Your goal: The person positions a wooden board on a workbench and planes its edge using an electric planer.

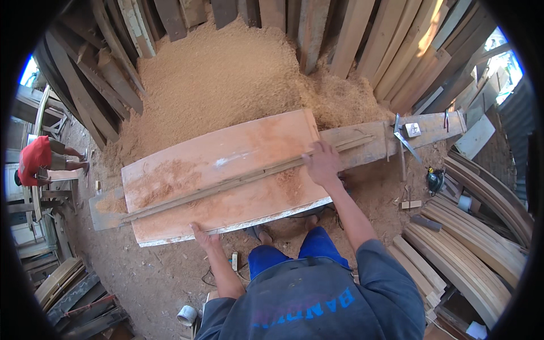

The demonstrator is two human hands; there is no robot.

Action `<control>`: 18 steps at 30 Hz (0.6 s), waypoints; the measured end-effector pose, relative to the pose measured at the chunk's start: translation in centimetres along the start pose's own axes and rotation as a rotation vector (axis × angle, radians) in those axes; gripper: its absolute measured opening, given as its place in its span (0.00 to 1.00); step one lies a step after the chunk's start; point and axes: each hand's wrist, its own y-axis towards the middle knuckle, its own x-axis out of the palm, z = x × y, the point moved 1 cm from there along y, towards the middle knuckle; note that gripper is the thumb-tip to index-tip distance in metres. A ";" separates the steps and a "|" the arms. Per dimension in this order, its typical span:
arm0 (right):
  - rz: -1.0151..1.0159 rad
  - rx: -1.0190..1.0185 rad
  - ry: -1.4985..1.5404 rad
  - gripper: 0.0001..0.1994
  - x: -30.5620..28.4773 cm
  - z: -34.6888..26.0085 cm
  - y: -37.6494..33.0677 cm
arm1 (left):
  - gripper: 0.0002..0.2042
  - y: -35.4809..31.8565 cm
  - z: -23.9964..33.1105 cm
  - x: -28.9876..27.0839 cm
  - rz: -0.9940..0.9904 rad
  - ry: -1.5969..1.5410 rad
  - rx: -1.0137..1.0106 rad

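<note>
A wide flat wooden panel (226, 153), dusted with sawdust, lies across a long plank bench (362, 139). Along the panel runs a long narrow wooden strip (238, 184), which reaches past its right end onto the plank. My right hand (323, 162) is closed over this strip near the panel's right end. At the panel's whitish near edge, my left hand (206, 238) grips with the thumb on top; its other fingers are hidden below.
A large sawdust heap (215, 73) lies beyond the panel, before upright boards (354, 39). A metal square (405, 139) and a small white block (412, 130) rest on the plank's right. Curved timbers (459, 266) are stacked at right. Another person (37, 161) bends at far left.
</note>
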 end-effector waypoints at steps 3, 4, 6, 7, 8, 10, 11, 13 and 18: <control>-0.149 0.076 0.051 0.17 1.4 0.1 4.2 | 0.36 0.4 -0.3 -0.4 -0.023 -0.025 -0.007; -0.149 0.094 0.030 0.17 2.0 0.6 4.7 | 0.36 0.6 -0.4 -0.5 -0.032 -0.070 -0.049; -0.017 0.313 -0.033 0.14 3.2 1.5 4.4 | 0.35 0.9 -0.3 -0.8 -0.046 -0.055 -0.037; 0.012 0.266 -0.033 0.14 3.7 1.9 3.9 | 0.35 1.1 -0.3 -1.0 -0.052 -0.046 -0.022; 0.017 0.225 -0.017 0.14 4.1 2.1 2.9 | 0.35 1.2 -0.2 -1.1 -0.051 -0.045 -0.022; 0.017 0.189 -0.007 0.14 4.6 2.8 1.6 | 0.35 1.4 -0.2 -1.3 -0.021 -0.055 -0.037; -0.009 0.192 0.024 0.14 4.6 3.4 1.3 | 0.35 1.5 -0.2 -1.3 -0.028 -0.022 -0.011; -0.028 0.195 0.059 0.15 4.4 5.0 1.9 | 0.36 1.4 -0.2 -1.1 0.019 -0.077 -0.065; 0.093 0.383 -0.044 0.17 2.4 10.7 4.2 | 0.37 0.2 0.1 -0.6 0.059 0.055 -0.015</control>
